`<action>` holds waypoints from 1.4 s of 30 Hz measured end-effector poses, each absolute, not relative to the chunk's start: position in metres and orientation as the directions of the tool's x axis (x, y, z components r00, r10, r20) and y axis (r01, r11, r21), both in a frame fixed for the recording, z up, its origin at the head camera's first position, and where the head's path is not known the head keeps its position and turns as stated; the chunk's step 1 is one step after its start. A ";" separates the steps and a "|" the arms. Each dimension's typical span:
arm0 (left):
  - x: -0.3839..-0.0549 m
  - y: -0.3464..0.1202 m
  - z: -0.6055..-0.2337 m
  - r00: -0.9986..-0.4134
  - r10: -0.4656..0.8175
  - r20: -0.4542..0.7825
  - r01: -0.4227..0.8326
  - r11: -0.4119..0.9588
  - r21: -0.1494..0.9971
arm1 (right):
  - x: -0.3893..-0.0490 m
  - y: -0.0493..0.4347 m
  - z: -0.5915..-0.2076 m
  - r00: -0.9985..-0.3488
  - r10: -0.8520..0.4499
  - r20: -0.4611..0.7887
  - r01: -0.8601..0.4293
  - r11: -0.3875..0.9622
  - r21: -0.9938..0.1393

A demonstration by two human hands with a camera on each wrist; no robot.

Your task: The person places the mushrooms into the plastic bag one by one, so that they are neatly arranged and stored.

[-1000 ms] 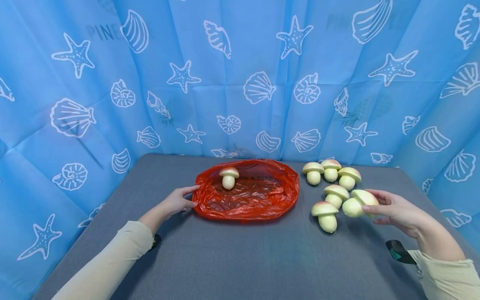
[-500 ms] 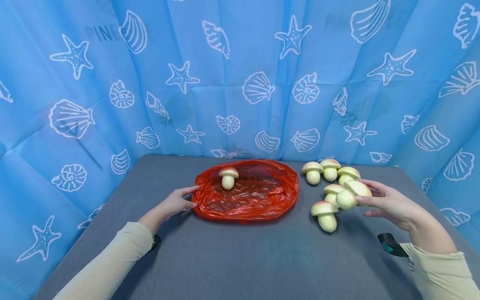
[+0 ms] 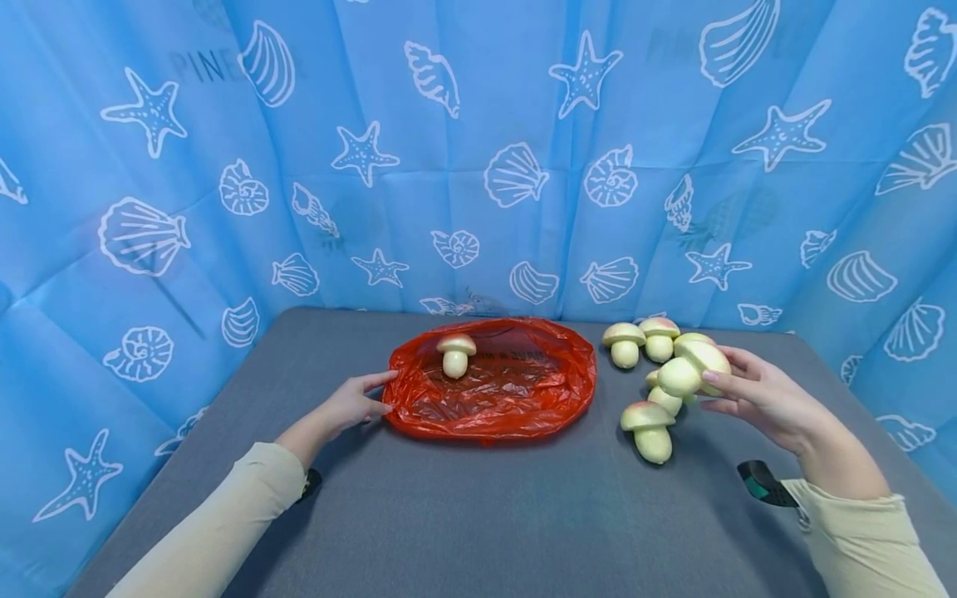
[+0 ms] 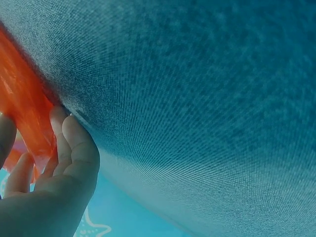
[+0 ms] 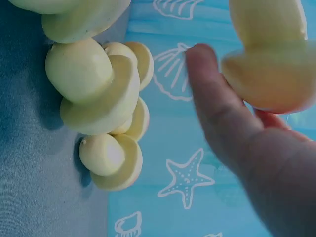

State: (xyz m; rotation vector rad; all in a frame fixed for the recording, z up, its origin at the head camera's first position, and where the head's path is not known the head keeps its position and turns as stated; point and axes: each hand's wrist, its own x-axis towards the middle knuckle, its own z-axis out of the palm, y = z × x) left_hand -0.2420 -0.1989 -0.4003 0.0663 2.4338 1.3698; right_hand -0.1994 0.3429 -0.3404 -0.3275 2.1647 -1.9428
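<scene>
A red plastic bag (image 3: 493, 423) lies spread with its mouth up, one toy mushroom (image 3: 455, 365) inside. My left hand (image 3: 350, 409) rests at the bag's left edge, with slightly bent, parted fingers touching the plastic. In the left wrist view, those fingers (image 4: 81, 148) lie beside the orange-looking bag (image 4: 24, 98). My right hand (image 3: 773, 404) holds a toy mushroom (image 3: 679, 377) by its cap, raised over the group on the right. The right wrist view has this mushroom (image 5: 269, 29) at upper right, the thumb near its cap; the other fingers are mostly hidden.
Several pale mushrooms stand or lie right of the bag, among them a front one (image 3: 650, 440) and a back left one (image 3: 624, 349). The held mushroom partly covers others. A grey table (image 3: 478, 515) ends at a blue shell-printed curtain (image 3: 463, 199).
My right hand has lifted the mushroom up and to the left, over the other mushrooms. My left hand and the bag have stayed in place.
</scene>
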 end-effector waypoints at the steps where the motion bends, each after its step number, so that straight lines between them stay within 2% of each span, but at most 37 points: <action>1: -0.242 -0.199 -0.400 -0.938 0.208 -0.276 -0.128 0.532 0.837 | -0.200 0.342 -0.341 -0.951 -0.310 0.005 -0.027 0.066 -0.997; 6: -0.241 -0.198 -0.399 -0.938 0.206 -0.277 -0.132 0.528 0.839 | -0.201 0.336 -0.341 -0.950 -0.310 0.033 -0.029 -0.018 -0.999; 16: -0.242 -0.198 -0.399 -0.940 0.203 -0.274 -0.130 0.531 0.837 | -0.208 0.318 -0.339 -0.968 -0.248 -0.024 0.044 -0.076 -0.996; 27: -0.243 -0.199 -0.400 -0.942 0.211 -0.263 -0.116 0.530 0.840 | -0.211 0.303 -0.342 -0.940 -0.336 0.060 0.019 -0.227 -0.974; 35: -0.244 -0.199 -0.400 -0.940 0.220 -0.262 -0.112 0.527 0.842 | -0.217 0.292 -0.341 -0.908 -0.405 0.112 -0.030 -0.205 -0.978; 42: -0.244 -0.200 -0.400 -0.940 0.220 -0.262 -0.113 0.523 0.845 | -0.219 0.286 -0.341 -0.914 -0.401 0.061 0.014 -0.181 -0.983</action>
